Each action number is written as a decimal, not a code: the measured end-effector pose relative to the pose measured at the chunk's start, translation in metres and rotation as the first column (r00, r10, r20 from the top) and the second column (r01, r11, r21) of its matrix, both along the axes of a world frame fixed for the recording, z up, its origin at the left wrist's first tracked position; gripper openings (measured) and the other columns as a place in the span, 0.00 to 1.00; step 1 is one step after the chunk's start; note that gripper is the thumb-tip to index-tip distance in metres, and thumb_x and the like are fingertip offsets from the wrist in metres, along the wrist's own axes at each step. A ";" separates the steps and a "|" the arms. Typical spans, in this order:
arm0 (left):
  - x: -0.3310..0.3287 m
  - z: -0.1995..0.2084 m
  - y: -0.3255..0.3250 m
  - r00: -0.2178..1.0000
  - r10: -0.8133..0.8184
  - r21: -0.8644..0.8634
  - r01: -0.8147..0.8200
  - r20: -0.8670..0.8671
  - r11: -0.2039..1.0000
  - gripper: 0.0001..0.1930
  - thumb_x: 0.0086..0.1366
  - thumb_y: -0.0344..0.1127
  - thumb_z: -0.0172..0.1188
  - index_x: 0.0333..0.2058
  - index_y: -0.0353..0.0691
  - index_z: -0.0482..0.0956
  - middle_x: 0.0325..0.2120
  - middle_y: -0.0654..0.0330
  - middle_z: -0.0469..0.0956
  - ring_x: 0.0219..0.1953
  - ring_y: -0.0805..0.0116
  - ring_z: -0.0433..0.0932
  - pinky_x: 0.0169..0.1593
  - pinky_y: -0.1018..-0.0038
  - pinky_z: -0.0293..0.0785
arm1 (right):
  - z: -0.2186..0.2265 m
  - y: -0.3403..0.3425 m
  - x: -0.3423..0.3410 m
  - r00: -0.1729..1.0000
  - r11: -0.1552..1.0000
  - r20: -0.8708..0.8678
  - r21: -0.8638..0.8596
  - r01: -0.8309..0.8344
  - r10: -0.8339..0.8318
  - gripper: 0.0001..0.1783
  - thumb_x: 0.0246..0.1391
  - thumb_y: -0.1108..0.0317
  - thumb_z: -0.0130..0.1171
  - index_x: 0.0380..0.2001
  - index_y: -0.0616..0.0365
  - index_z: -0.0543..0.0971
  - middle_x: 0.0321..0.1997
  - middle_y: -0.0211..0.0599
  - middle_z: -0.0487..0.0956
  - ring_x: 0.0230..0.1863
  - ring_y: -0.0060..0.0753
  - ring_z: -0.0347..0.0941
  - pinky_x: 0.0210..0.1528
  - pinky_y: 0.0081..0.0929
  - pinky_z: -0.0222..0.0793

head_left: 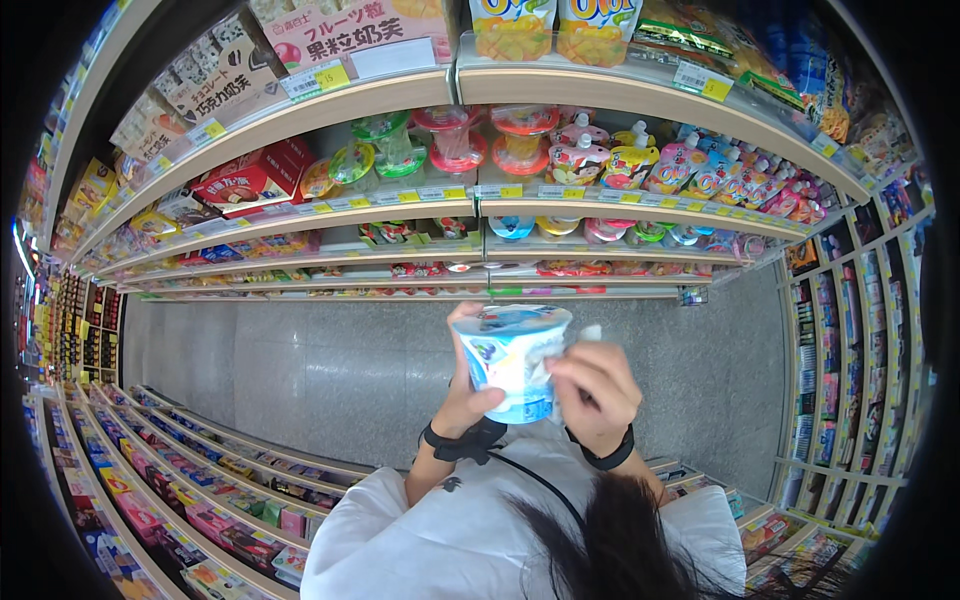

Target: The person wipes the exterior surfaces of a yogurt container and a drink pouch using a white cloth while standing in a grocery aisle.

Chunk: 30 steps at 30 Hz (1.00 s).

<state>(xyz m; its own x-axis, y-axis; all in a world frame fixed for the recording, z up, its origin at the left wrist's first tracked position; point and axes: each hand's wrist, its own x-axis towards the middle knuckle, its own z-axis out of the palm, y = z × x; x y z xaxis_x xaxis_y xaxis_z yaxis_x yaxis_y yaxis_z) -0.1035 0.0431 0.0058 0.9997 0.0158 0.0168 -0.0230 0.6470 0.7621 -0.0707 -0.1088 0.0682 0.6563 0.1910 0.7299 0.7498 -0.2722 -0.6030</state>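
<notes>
Here, left hand [462, 400] grips a blue tub [515, 372], right hand [602, 392] apparently a white scrap [591, 332].

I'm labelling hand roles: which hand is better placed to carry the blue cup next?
Probably the left hand, clasping the cup from the left; the right hand is bunched at its right side.

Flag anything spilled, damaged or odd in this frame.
No spill or plain damage stands out. The one oddity is by the blue-and-white cup in the left hand: pale, loose material shows at the right hand, too blurred to tell whether it is torn wrapping.
</notes>
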 end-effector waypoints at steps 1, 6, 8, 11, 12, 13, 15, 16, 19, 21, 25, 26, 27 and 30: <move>-0.001 0.001 0.000 0.999 -0.009 -0.076 0.006 -0.049 0.997 0.54 0.39 0.49 0.71 0.58 0.50 0.41 0.51 0.52 0.58 0.56 0.57 0.63 0.57 0.64 0.64 | -0.003 -0.001 -0.006 1.000 1.000 0.002 0.000 0.002 -0.002 0.17 0.32 0.84 0.65 0.31 0.58 0.82 0.31 0.35 0.76 0.30 0.35 0.73 0.33 0.26 0.70; 0.002 0.003 0.007 1.000 -0.017 0.027 0.017 -0.020 0.999 0.55 0.38 0.51 0.69 0.59 0.51 0.40 0.51 0.51 0.59 0.56 0.55 0.64 0.58 0.63 0.64 | -0.017 -0.014 -0.021 0.986 0.985 -0.012 -0.042 -0.168 0.168 0.16 0.31 0.84 0.65 0.29 0.56 0.83 0.30 0.33 0.76 0.29 0.33 0.74 0.32 0.26 0.70; 0.000 0.005 0.006 0.998 -0.055 0.017 0.055 -0.006 0.998 0.55 0.38 0.51 0.69 0.60 0.51 0.39 0.51 0.50 0.59 0.56 0.55 0.64 0.57 0.63 0.64 | -0.013 -0.018 -0.011 0.983 0.983 0.049 -0.059 -0.174 0.177 0.17 0.32 0.83 0.67 0.31 0.58 0.82 0.30 0.34 0.76 0.30 0.35 0.74 0.33 0.28 0.72; -0.002 0.002 0.005 0.994 -0.105 -0.001 0.105 0.022 0.994 0.56 0.38 0.51 0.69 0.60 0.50 0.39 0.52 0.49 0.59 0.56 0.54 0.64 0.57 0.62 0.64 | 0.002 -0.016 0.003 0.998 0.999 0.039 0.019 0.041 -0.041 0.17 0.32 0.83 0.66 0.31 0.58 0.82 0.30 0.35 0.77 0.29 0.36 0.74 0.32 0.28 0.71; -0.003 0.001 0.004 0.992 -0.119 -0.010 0.119 0.033 0.993 0.56 0.38 0.50 0.69 0.60 0.50 0.39 0.53 0.49 0.59 0.57 0.53 0.64 0.58 0.62 0.64 | 0.003 -0.013 0.005 0.997 0.998 0.065 0.023 0.051 -0.052 0.16 0.31 0.83 0.66 0.30 0.58 0.82 0.29 0.36 0.77 0.28 0.36 0.73 0.31 0.27 0.70; -0.003 0.001 0.003 0.992 -0.118 -0.009 0.118 0.035 0.993 0.56 0.38 0.50 0.69 0.60 0.50 0.39 0.53 0.49 0.59 0.57 0.53 0.64 0.58 0.62 0.64 | 0.002 -0.011 0.001 0.996 0.998 0.067 0.023 0.050 -0.051 0.16 0.31 0.83 0.66 0.30 0.58 0.82 0.29 0.36 0.77 0.28 0.36 0.73 0.31 0.27 0.70; -0.004 0.004 0.002 0.996 -0.084 -0.069 0.085 0.013 0.994 0.55 0.38 0.50 0.69 0.60 0.50 0.40 0.53 0.48 0.60 0.57 0.52 0.64 0.58 0.60 0.65 | -0.005 -0.009 -0.012 1.000 1.000 -0.010 0.030 -0.007 0.007 0.16 0.31 0.83 0.66 0.29 0.58 0.82 0.30 0.35 0.77 0.29 0.35 0.74 0.31 0.27 0.70; -0.005 0.011 0.001 0.996 -0.091 -0.071 0.092 0.018 0.993 0.55 0.38 0.50 0.69 0.60 0.50 0.40 0.53 0.48 0.60 0.57 0.52 0.64 0.58 0.60 0.65 | -0.009 -0.010 -0.018 0.998 0.999 0.021 -0.003 -0.053 0.053 0.15 0.31 0.83 0.66 0.29 0.58 0.82 0.30 0.34 0.77 0.30 0.35 0.75 0.32 0.26 0.71; -0.008 0.019 0.000 0.992 -0.105 -0.195 0.089 -0.071 0.977 0.54 0.37 0.50 0.69 0.59 0.50 0.41 0.52 0.48 0.60 0.56 0.51 0.65 0.57 0.59 0.67 | -0.022 -0.014 -0.035 0.986 0.987 -0.058 0.003 -0.158 0.158 0.15 0.31 0.83 0.66 0.28 0.58 0.82 0.29 0.34 0.77 0.31 0.34 0.75 0.32 0.26 0.71; -0.009 0.019 0.000 0.989 -0.115 -0.174 0.097 -0.094 0.980 0.54 0.37 0.50 0.69 0.59 0.51 0.42 0.52 0.47 0.61 0.55 0.50 0.66 0.56 0.59 0.69 | -0.022 -0.017 -0.030 0.983 0.984 -0.056 0.008 -0.176 0.176 0.15 0.32 0.83 0.66 0.29 0.59 0.82 0.30 0.35 0.77 0.30 0.35 0.75 0.31 0.25 0.71; -0.009 0.000 0.000 0.990 -0.138 -0.149 0.132 -0.029 0.980 0.54 0.37 0.50 0.69 0.59 0.52 0.43 0.52 0.46 0.62 0.55 0.49 0.66 0.56 0.59 0.69 | -0.010 -0.022 -0.010 0.999 0.998 -0.022 0.032 0.046 -0.046 0.16 0.32 0.85 0.64 0.30 0.60 0.81 0.30 0.38 0.77 0.29 0.36 0.74 0.31 0.27 0.70; -0.007 0.002 -0.002 0.986 -0.165 -0.149 0.161 -0.009 0.976 0.54 0.37 0.51 0.69 0.59 0.52 0.43 0.52 0.47 0.61 0.56 0.49 0.66 0.56 0.59 0.69 | -0.006 -0.022 -0.007 0.996 0.996 -0.031 0.047 0.079 -0.078 0.16 0.32 0.85 0.63 0.30 0.60 0.81 0.29 0.38 0.77 0.29 0.35 0.74 0.31 0.27 0.69; -0.006 0.004 -0.003 0.982 -0.189 -0.148 0.189 0.012 0.971 0.53 0.37 0.51 0.69 0.59 0.53 0.43 0.52 0.47 0.61 0.56 0.49 0.66 0.56 0.59 0.69 | -0.005 -0.022 -0.006 0.993 0.992 -0.041 0.062 0.111 -0.109 0.16 0.32 0.85 0.63 0.30 0.60 0.81 0.29 0.39 0.77 0.29 0.35 0.74 0.32 0.27 0.69; -0.005 0.010 -0.008 0.990 -0.142 -0.176 0.141 0.008 0.974 0.54 0.37 0.51 0.69 0.59 0.52 0.43 0.52 0.48 0.62 0.56 0.49 0.66 0.57 0.58 0.68 | -0.014 -0.020 -0.021 0.999 0.997 -0.039 0.074 0.023 -0.020 0.16 0.32 0.86 0.63 0.29 0.59 0.82 0.29 0.37 0.77 0.29 0.35 0.74 0.30 0.26 0.69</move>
